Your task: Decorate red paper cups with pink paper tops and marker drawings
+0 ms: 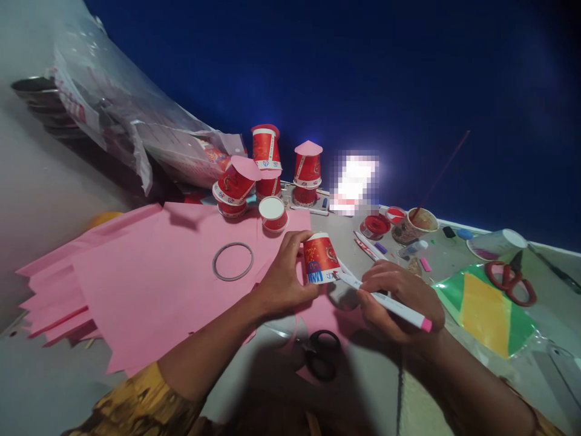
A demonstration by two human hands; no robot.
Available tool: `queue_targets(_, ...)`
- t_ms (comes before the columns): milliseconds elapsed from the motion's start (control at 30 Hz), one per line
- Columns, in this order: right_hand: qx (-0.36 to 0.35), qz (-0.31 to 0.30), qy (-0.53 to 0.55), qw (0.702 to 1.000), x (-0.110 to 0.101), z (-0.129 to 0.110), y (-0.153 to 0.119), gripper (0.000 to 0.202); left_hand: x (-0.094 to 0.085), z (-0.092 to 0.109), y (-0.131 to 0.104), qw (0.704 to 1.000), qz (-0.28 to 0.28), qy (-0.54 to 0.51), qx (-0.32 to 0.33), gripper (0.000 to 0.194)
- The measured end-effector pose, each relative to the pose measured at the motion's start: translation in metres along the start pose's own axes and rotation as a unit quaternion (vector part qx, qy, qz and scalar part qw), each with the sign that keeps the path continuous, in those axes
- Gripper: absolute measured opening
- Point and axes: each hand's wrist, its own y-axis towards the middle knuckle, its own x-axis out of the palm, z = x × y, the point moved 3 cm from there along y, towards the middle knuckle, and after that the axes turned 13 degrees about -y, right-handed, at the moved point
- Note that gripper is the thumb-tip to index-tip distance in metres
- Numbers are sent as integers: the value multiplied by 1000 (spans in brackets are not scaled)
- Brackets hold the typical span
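Observation:
A red and white paper cup (321, 251) with blue marks near its lower rim is held between the thumb and fingers of my left hand (285, 272). My right hand (399, 297) is closed around a white marker (393, 304) with a pink end, and the marker's tip touches or nearly touches the cup's white band. Pink paper sheets (167, 272) lie under and left of my left hand, with a grey ring (233, 261) on them. Black-handled scissors (322, 354) rest below the cup.
Stacked red cups with pink tops (307, 166) stand at the back, near a plastic bag (158, 133). To the right are a red paint pot (375, 226), a cup holding a thin stick (415, 225), red-handled scissors (511, 283) and a green and yellow packet (488, 312).

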Motion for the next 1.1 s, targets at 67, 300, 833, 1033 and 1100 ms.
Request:
queue_targets(67, -1, -7, 4, 1000, 3, -1, 0, 14, 1, 0, 0, 1000, 1, 1, -2, 76)
queue_targets(300, -3, -12, 7, 1000, 2, 0, 1, 15, 0, 0, -1, 1000, 0, 1, -9, 76)
queue_targets(833, -8, -35, 54, 998, 7, 0, -1, 15, 1, 2, -2, 1000, -18, 2, -19, 79)
queue_targets(1033, -7, -38, 49, 998, 5, -1, 0, 17, 1, 3, -2, 1000, -21, 2, -22, 80)
queue_targets(1100, -9, -39, 58, 997, 6, -1, 1, 16, 1, 3, -3, 1000, -20, 1, -19, 79)
